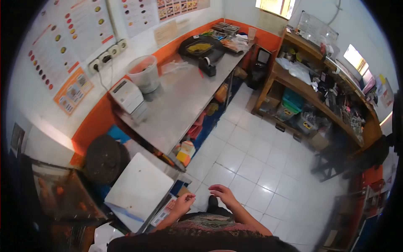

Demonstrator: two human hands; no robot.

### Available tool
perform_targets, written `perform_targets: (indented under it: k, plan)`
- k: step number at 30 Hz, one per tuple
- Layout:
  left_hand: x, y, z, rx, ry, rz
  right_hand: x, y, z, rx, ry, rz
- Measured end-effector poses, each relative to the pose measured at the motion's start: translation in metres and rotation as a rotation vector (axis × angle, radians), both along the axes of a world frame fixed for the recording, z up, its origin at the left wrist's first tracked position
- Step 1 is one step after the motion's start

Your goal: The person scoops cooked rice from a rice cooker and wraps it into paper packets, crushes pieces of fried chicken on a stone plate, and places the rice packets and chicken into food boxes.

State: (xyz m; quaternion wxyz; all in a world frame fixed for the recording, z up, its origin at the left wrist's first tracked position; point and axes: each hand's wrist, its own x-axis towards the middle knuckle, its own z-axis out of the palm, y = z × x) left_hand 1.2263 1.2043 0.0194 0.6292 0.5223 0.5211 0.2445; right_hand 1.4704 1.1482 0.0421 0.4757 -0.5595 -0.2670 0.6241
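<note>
My left hand (184,203) hangs in front of my body beside the white flat-topped surface (140,187). Its fingers are loosely bent, with no object visible in them. My right hand (222,195) is a short way to the right, over the tiled floor (239,161), palm inward and fingers partly stretched. It touches nothing that I can see. A long thin blue object (129,214) lies along the near edge of the white surface. Below my hands one dark shoe (213,203) shows on the tiles.
A steel table (176,107) runs along the left wall, bearing a white bucket (144,74), a white box (126,95) and a black tray (200,49). Wooden shelves (302,90) with mixed goods line the right. A dark stool (328,164) stands near them.
</note>
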Motion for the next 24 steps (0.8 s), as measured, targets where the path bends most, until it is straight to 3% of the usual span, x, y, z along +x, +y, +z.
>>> perform_targets:
  k: [3, 5, 7, 8, 9, 10, 11, 13, 15, 16, 18, 19, 21, 22, 24]
  plan:
    - [0.061, 0.069, 0.015, 0.140, 0.053, -0.265, 0.078, -0.005, -0.001, -0.109, -0.124, -0.247]
    - [0.093, 0.139, 0.005, 0.175, -0.058, -0.129, 0.117, -0.002, -0.003, -0.276, -0.200, -0.429]
    - [0.120, 0.218, 0.011, 0.284, -0.057, 0.001, 0.146, 0.010, -0.002, -0.284, -0.234, -0.612]
    - [0.131, 0.275, -0.011, 0.387, -0.050, 0.063, 0.157, 0.024, 0.005, -0.276, -0.211, -0.544]
    - [0.129, 0.330, -0.030, 0.141, -0.195, 0.123, 0.168, 0.041, 0.012, -0.267, -0.185, -0.443]
    - [0.138, 0.390, -0.039, 0.374, -0.131, 0.168, 0.181, 0.060, 0.013, -0.287, -0.184, -0.401]
    - [0.144, 0.457, -0.043, 0.346, -0.027, 0.232, 0.191, 0.084, 0.015, -0.281, -0.178, -0.450]
    - [0.169, 0.580, -0.057, 0.358, -0.108, 0.430, 0.223, 0.138, 0.017, -0.290, -0.227, -0.360]
    - [0.181, 0.729, -0.095, 0.686, 0.222, 0.420, 0.247, 0.190, 0.010, -0.261, -0.232, -0.409]
    - [0.198, 0.768, -0.086, 0.692, 0.215, 0.428, 0.256, 0.214, 0.006, -0.278, -0.212, -0.459]
    - [0.238, 0.862, -0.064, 0.927, 0.936, 0.568, 0.288, 0.302, 0.009, -0.320, -0.178, -0.488]
    - [0.244, 0.884, -0.060, 0.897, 0.930, 0.596, 0.284, 0.317, 0.004, -0.355, -0.127, -0.512]
    - [0.246, 0.925, -0.057, 0.651, 1.270, 0.622, 0.291, 0.353, -0.003, -0.319, -0.079, -0.460]
    - [0.245, 0.936, -0.059, 0.639, 1.272, 0.623, 0.295, 0.367, -0.004, -0.326, -0.085, -0.455]
    - [0.244, 0.955, -0.063, 0.209, 1.204, 0.760, 0.305, 0.395, 0.001, -0.328, -0.059, -0.428]
